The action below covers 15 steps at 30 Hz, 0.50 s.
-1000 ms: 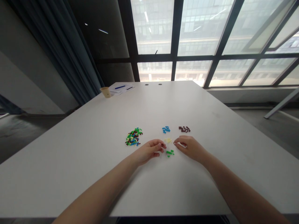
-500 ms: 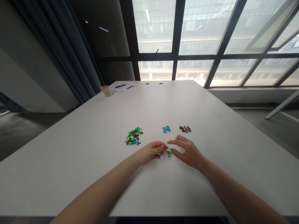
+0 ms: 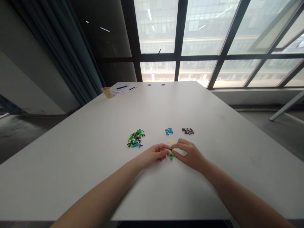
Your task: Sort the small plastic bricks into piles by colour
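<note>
Head view — it's a tiny, dark brownish piece, detail too small to read — left hand and right hand, each grip pinched on it!

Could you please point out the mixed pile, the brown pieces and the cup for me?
Mixed pile (image 3: 136,138), head view: middle of the heap.
Brown pieces (image 3: 187,131), head view: middle of the cluster.
Cup (image 3: 108,93), head view: outer side wall.

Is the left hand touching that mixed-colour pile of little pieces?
Apart. The head view shows it: a strip of white table is visible between the left hand and the near edge of the mixed-colour pile.
</note>
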Available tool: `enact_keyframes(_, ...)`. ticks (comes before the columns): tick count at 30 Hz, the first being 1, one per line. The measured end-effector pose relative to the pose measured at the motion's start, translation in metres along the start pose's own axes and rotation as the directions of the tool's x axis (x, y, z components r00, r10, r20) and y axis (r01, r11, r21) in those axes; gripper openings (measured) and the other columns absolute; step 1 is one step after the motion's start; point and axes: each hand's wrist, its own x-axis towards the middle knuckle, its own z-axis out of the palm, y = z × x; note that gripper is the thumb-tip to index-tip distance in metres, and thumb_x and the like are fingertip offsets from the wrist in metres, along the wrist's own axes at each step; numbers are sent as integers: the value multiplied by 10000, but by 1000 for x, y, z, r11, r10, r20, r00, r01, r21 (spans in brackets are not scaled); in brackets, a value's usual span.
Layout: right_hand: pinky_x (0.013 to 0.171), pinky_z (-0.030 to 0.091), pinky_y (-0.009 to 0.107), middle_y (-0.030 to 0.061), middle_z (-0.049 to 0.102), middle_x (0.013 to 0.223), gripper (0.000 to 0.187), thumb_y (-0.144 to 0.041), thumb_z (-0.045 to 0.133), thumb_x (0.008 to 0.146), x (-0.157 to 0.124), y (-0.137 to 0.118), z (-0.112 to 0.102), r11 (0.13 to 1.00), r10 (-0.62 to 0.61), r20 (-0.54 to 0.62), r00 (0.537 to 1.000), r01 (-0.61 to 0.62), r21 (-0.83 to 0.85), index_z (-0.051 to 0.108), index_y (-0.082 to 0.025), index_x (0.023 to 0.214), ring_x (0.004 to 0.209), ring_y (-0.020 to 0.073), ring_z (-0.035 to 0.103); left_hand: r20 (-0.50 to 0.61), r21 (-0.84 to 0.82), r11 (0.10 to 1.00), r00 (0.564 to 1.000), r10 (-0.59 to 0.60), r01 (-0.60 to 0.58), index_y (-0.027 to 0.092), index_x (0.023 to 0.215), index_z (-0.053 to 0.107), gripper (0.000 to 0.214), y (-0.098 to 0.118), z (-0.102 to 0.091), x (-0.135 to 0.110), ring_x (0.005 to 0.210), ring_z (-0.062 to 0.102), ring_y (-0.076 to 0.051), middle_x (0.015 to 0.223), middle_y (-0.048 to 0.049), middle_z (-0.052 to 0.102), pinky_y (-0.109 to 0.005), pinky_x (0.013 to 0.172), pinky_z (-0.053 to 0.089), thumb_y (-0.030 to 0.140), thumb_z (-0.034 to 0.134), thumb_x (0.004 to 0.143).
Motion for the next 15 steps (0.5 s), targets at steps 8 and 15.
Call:
enact_keyframes(8,563,360,261,9,486,602,217,-314,520,748,-6,88,-42,846,357,-333,873,-453,-280,677,-175,806,551,132,453,-94,-35,999,995,-42,39,168,847,598,280,2,-6,0,575,406,-57,720,5,542,-191,544,279,369,645,657)
enact_keyframes(15,629,380,283,58,595,758,260,-329,494,747,-17,122,-38,723,498,-342,797,-599,-344,690,-181,830,640,156,515,-100,-36,999,994,-37,34,170,843,599,285,4,-6,-2,573,405,-50,714,5,531,-185,544,291,384,642,660)
